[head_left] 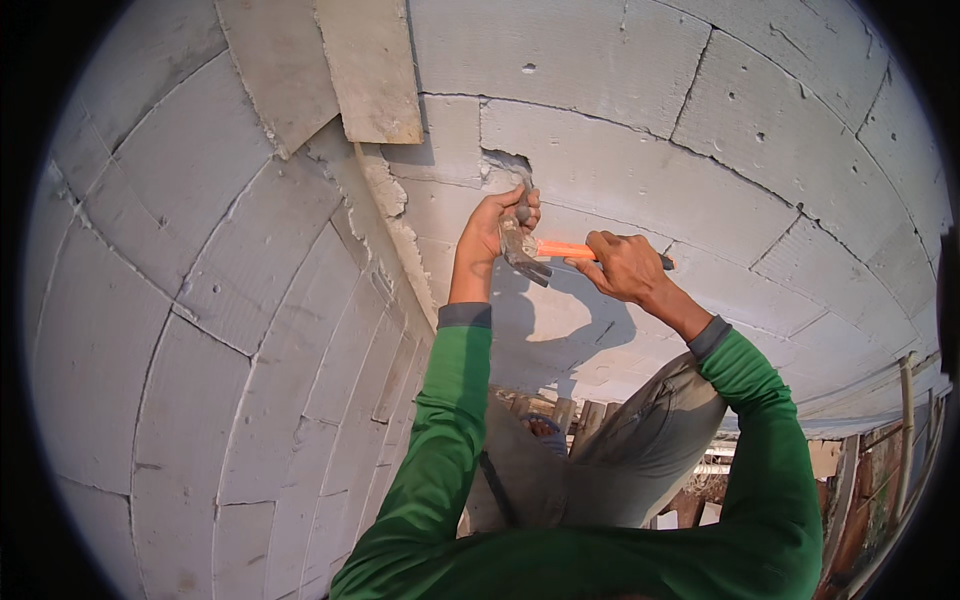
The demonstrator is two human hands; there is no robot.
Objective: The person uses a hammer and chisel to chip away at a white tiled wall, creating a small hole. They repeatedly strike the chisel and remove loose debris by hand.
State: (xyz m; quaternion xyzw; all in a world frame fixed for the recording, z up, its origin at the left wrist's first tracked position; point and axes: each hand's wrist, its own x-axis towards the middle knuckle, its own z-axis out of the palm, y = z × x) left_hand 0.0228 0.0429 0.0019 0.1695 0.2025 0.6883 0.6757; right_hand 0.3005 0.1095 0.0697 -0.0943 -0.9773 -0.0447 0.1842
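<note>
My left hand (498, 220) grips a grey metal tool (523, 183), which looks like a chisel, with its tip in a rough chipped hole (500, 160) in the grey block wall (590, 60). My right hand (620, 265) is closed round the orange handle of a claw hammer (560, 249). The hammer's dusty metal head is just below my left hand at the tool's lower end; whether they touch, I cannot tell.
A second block wall (200, 390) meets this one at a ragged corner on the left, with two flat slabs (365, 60) above it. Below my bent legs (640, 440) are wooden planks (588, 425); bamboo poles (905, 400) stand at the lower right.
</note>
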